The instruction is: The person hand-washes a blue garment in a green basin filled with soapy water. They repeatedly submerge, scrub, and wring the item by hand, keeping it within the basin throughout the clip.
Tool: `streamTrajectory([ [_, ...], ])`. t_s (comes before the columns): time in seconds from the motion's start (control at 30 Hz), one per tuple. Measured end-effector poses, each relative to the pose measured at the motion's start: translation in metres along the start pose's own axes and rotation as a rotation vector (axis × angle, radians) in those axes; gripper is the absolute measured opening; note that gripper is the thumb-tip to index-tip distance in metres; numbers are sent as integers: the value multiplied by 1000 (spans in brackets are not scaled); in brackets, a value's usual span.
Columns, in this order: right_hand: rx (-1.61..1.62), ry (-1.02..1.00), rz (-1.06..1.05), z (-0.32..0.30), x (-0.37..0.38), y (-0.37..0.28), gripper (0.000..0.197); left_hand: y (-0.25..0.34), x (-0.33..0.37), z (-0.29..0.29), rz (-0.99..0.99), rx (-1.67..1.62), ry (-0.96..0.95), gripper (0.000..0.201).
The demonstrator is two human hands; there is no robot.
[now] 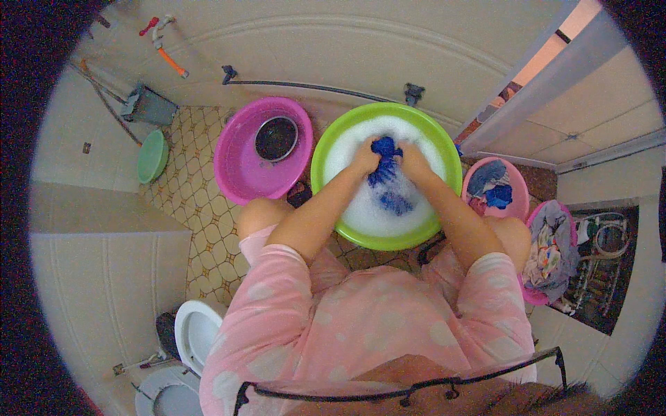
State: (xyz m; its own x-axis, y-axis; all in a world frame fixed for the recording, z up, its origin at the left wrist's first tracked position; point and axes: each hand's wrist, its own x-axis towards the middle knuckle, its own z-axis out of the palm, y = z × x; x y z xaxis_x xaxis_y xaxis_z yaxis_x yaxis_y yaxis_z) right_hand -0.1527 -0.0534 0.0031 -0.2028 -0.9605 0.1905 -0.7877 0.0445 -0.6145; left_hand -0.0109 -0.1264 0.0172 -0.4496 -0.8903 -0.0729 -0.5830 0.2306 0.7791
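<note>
In front of me stands a round lime-green tub (318,166) filled with white suds (354,201). A wet blue cloth (383,166) is bunched up between my hands, part of it trailing into the foam toward me. My left hand (366,157) grips the cloth's left side, fingers curled round it. On the other side my right hand (412,161) is closed on the same cloth. Both hands are just over the suds near the tub's middle. The cloth's exact kind cannot be made out.
Left of the tub is a large magenta basin (243,173) holding a round metal-rimmed pan (276,139). At right stand a pink basin of clothes (491,182) and a basket heaped with laundry (551,253). A mint basin (152,157) leans by the left wall; a toilet (198,333) is behind left.
</note>
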Motion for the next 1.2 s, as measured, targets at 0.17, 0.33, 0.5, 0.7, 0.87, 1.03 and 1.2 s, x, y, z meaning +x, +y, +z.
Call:
streamTrajectory([
  [0.17, -210, -293, 294, 20, 14, 47, 24, 23, -11, 3, -201, -220, 3, 38],
  [0.33, 295, 101, 231, -1, 2, -27, 20, 30, -19, 5, -472, -978, -111, 37],
  [0.5, 211, 219, -217, -37, -23, -92, 13, 14, -11, -7, -442, -1072, -287, 41],
  [0.7, -22, 120, -227, -42, -32, -107, 25, 70, -42, -25, -342, -1035, -241, 35],
  [0.87, 0, 128, 80, -48, 0, -78, 22, 77, -49, -21, -470, -1330, -126, 26],
  [1.03, 158, 167, 265, -33, -5, -54, 35, 45, -28, -15, -405, -1047, 89, 23],
  [1.2, 98, -229, 64, -1, -8, -7, 38, 10, -21, -14, -426, -1009, 34, 42],
])
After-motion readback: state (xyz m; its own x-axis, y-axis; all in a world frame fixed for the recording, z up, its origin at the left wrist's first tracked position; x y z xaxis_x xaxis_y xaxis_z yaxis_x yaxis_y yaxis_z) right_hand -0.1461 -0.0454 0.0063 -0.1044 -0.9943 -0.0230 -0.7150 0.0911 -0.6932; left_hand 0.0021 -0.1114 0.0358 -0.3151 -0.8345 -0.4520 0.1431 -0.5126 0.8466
